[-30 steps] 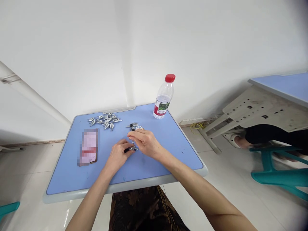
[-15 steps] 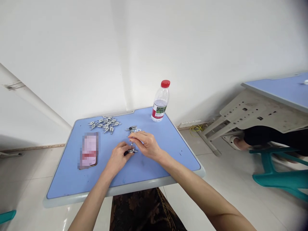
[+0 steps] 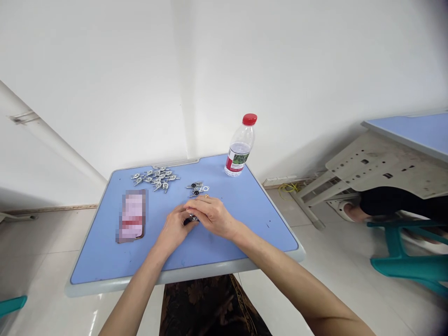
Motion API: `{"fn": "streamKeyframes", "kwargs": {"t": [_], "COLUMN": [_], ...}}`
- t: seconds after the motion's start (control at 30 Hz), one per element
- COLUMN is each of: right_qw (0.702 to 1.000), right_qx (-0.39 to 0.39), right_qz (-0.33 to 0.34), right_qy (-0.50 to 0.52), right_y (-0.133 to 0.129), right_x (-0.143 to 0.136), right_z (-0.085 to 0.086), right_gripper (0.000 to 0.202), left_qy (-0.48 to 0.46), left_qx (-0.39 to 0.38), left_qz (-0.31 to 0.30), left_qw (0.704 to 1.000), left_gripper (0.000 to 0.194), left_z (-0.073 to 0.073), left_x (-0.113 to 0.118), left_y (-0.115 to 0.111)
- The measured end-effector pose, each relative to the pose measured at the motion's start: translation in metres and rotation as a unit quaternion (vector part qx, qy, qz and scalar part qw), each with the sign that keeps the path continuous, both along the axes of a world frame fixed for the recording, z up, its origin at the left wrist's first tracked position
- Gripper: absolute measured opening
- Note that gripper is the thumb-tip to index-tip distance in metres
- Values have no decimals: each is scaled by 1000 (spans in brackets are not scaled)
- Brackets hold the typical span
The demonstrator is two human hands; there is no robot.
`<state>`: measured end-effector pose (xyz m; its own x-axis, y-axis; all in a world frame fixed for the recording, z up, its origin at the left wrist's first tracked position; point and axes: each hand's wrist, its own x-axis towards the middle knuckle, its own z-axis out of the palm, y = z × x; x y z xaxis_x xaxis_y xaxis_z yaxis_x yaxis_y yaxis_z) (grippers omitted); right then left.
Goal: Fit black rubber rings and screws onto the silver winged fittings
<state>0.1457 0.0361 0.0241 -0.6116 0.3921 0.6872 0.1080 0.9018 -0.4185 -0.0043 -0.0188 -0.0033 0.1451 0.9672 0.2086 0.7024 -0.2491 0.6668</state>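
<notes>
My left hand (image 3: 178,225) is closed in a pinch round a small round metal part (image 3: 193,218), low over the blue tabletop. From the right, my right hand (image 3: 212,214) meets it, thumb and fingers pressed together over the same part and covering most of it. Whatever lies between the right fingertips is hidden. Just beyond the hands lie a few small metal parts with black discs (image 3: 195,192) and prongs, beside a thin flat metal piece (image 3: 205,189). Farther left, several similar metal parts with prongs form a loose pile (image 3: 161,177).
A phone (image 3: 133,217) with a blurred screen lies on the left of the blue table (image 3: 105,252). At the back right stands a red-capped water bottle (image 3: 240,151). Behind is a white wall. A second desk (image 3: 395,154), a teal stool (image 3: 409,261) and a person's foot (image 3: 350,210) are to the right.
My right fingertips have come down onto the part in my left hand, hiding more of it. The view has shifted slightly, showing more of the black-disc parts beyond.
</notes>
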Motion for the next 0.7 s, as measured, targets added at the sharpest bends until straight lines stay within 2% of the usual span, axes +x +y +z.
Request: {"fn": "streamKeyframes", "kwargs": {"t": [0.13,0.3,0.53,0.7], "right_qw": [999,1000,1000,1000], "right_qx": [10,5,7,11], "right_qz": [36,7,-4,12], "right_qy": [-24,17,4,-25], "right_y": [-1,1,2,2], "right_x": [-2,0,1,1], "right_z": [-2,-2,0,3], "right_gripper": [21,18,19,18], "left_qy": [-22,1,5,-13], "left_qx": [-8,14,20,9], "left_qz": [28,-9,-11,-4], "left_qw": [999,1000,1000,1000], "left_gripper": [8,9,14,12], "left_z": [-2,-3,-3,-2], "left_x": [0,-1,-1,0], "left_y": [0,1,1,1]}}
